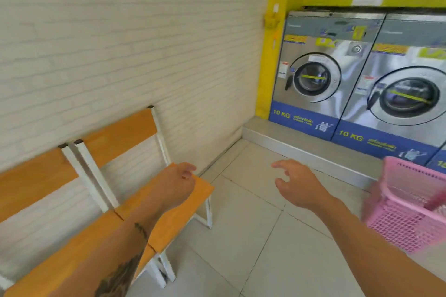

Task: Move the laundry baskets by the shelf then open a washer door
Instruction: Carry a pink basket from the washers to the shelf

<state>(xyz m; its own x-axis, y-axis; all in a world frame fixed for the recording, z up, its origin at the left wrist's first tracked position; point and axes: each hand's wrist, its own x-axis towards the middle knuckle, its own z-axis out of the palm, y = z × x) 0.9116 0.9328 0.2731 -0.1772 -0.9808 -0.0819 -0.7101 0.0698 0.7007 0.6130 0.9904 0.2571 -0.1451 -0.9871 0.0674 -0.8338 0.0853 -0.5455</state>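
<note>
A pink plastic laundry basket [407, 202] stands on the floor at the right edge, partly cut off by the frame. Two steel front-load washers marked 10 KG line the back wall on a low step. The left washer's round door [313, 77] is shut, and so is the right washer's door [407, 96]. My left hand [176, 183] hovers over the orange bench with its fingers loosely curled and nothing in it. My right hand [296, 183] is out over the floor tiles, fingers apart, left of the basket and not touching it. No shelf is in view.
Two orange benches with white frames [120, 137] stand along the brick wall on the left. A raised grey step [289, 142] runs under the washers. A yellow pillar [272, 38] marks the corner. Pale floor tiles [241, 236] lie between the benches and the basket.
</note>
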